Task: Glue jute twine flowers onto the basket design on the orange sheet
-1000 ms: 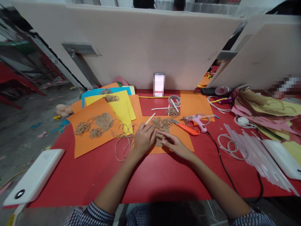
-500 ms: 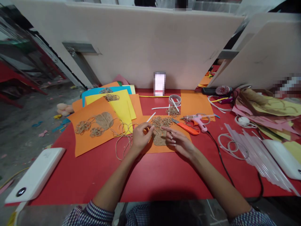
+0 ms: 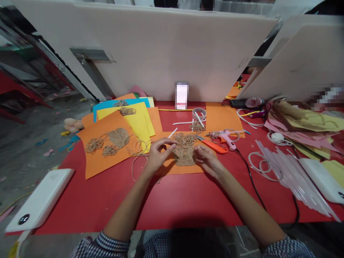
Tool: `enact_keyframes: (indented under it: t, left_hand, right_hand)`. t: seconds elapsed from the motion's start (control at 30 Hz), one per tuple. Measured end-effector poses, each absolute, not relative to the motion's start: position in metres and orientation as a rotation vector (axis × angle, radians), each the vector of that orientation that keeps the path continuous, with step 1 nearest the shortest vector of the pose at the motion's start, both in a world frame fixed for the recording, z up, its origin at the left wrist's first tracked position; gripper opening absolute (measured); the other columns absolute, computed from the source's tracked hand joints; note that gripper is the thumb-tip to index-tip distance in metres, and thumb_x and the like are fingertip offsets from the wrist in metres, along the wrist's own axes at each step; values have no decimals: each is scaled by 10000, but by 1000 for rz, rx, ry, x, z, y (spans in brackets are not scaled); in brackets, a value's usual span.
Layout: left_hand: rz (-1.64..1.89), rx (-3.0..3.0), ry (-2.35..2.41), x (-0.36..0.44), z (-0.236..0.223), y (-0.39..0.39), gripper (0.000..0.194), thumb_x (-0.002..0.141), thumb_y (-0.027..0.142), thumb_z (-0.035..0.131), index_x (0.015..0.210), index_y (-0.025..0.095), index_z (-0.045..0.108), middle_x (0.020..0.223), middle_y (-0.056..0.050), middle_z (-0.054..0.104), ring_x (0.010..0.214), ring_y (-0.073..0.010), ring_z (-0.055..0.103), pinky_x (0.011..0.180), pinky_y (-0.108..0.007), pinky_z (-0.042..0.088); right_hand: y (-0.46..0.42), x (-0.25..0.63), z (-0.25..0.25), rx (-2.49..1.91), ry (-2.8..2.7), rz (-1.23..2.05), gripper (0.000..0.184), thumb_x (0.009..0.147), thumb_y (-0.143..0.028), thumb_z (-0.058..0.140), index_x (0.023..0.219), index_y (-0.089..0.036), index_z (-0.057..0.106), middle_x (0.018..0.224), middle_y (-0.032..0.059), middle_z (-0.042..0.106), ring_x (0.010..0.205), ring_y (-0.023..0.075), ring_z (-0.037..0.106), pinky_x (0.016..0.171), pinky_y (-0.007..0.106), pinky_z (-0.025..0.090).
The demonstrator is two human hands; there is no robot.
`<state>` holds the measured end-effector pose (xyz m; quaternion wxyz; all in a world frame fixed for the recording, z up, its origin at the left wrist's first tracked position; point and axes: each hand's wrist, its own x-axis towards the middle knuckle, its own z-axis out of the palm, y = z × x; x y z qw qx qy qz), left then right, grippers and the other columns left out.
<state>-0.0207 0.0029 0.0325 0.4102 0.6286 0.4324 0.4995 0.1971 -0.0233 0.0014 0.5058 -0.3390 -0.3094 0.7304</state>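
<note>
A pot-shaped piece of coiled jute twine [image 3: 185,158] lies on an orange sheet [image 3: 172,169] in front of me, with looped twine flowers [image 3: 185,139] along its top. My left hand [image 3: 160,154] is at the left of the flowers, thumb and forefinger closed together at the tips; what they pinch is too small to make out. Loose twine [image 3: 133,167] trails beside and below that hand. At the right edge of the pot shape, my right hand [image 3: 208,159] has its fingers curled in and thumb closed against them. Anything inside them is hidden.
Right of the piece lie an orange cutter [image 3: 215,146] and a pink glue gun [image 3: 227,139] with a black cord. Further right are clear glue sticks [image 3: 290,175]. Left, another orange sheet [image 3: 94,163] bears twine shapes. A phone [image 3: 182,96] stands behind; a white power bank [image 3: 40,200] lies front left.
My right hand has drawn back rightward from over the pot shape, its pointing forefinger now curled in, uncovering more of the piece. My left hand stays near the flowers, slightly shifted left.
</note>
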Motion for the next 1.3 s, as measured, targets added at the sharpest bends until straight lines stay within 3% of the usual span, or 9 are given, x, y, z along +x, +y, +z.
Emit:
enact_keyframes:
  t: [0.17, 0.23, 0.33, 0.47, 0.7, 0.87, 0.97, 1.17, 1.3]
  left_hand:
    - [1266, 1585, 1204, -29, 36, 8, 222, 924, 384, 568, 918, 216, 712, 874, -45, 724, 824, -181, 670, 757, -315, 540]
    - [1217, 1680, 1339, -31, 30, 13, 221, 951, 354, 513, 979, 241, 701, 870, -35, 718, 819, -183, 662, 762, -334, 534]
    - [1008, 2031, 1458, -33, 20, 19, 199, 928, 270, 535, 1054, 243, 686, 990, -55, 704, 931, -219, 635, 862, -391, 504]
    - [697, 2436, 1455, -27, 10, 18, 226, 932, 239, 517, 1101, 211, 665, 1109, -95, 635, 1037, -269, 548, 925, -435, 459]
    - [589, 2565, 1455, -23, 3, 18, 179, 960, 242, 490, 1048, 195, 639, 1063, -95, 616, 1014, -263, 510, 897, -408, 446]
    - [579, 2549, 1449, -25, 3, 19, 162, 951, 233, 501, 1024, 199, 641, 1053, -91, 625, 1001, -260, 514, 887, -406, 448]
    - [583, 2543, 1435, -26, 3, 19, 158, 947, 229, 507, 1019, 206, 646, 1054, -84, 632, 1002, -260, 517, 887, -405, 450]
    - [596, 2539, 1430, -25, 5, 19, 149, 938, 226, 507, 981, 208, 649, 1044, -89, 629, 978, -259, 523, 859, -410, 459]
    - [625, 2537, 1422, -25, 6, 19, 137, 923, 215, 511, 954, 206, 644, 1046, -91, 619, 984, -260, 523, 876, -415, 461]
  right_hand:
    - [-20, 200, 0, -863, -795, 1665, 386, 818, -540, 702, 722, -193, 561, 676, -41, 378, 536, 74, 253, 454, 193, 207]
    - [-20, 199, 1, -970, -950, 1532, 315, 837, -516, 677, 801, -216, 587, 738, -20, 479, 566, 92, 346, 488, 208, 295]
    - [-23, 194, 3, -1157, -1383, 1188, 345, 826, -355, 697, 1147, -267, 603, 995, 27, 613, 809, 157, 540, 727, 298, 458]
    - [-22, 179, 0, -1220, -1851, 864, 530, 813, -201, 662, 1323, -243, 525, 1180, 79, 623, 1079, 224, 553, 970, 389, 405]
    - [-13, 175, -5, -1290, -1866, 777, 364, 898, -160, 543, 1244, -271, 567, 887, 7, 650, 842, 185, 607, 809, 323, 440]
    - [-11, 212, 16, -1375, -1753, 631, 347, 909, -210, 558, 1253, -261, 573, 954, 35, 652, 884, 207, 606, 862, 363, 437]
    - [-15, 250, 36, -1497, -1693, 358, 276, 924, -269, 553, 1190, -233, 619, 1010, 59, 681, 928, 207, 627, 892, 358, 455]
    - [-50, 327, 48, -1838, -1544, -86, 357, 915, -399, 535, 1205, -216, 637, 993, 79, 708, 883, 231, 656, 856, 371, 468]
    - [-74, 343, 32, -2057, -1674, 21, 381, 928, -464, 489, 1175, -241, 675, 911, 73, 736, 793, 246, 664, 724, 351, 457]
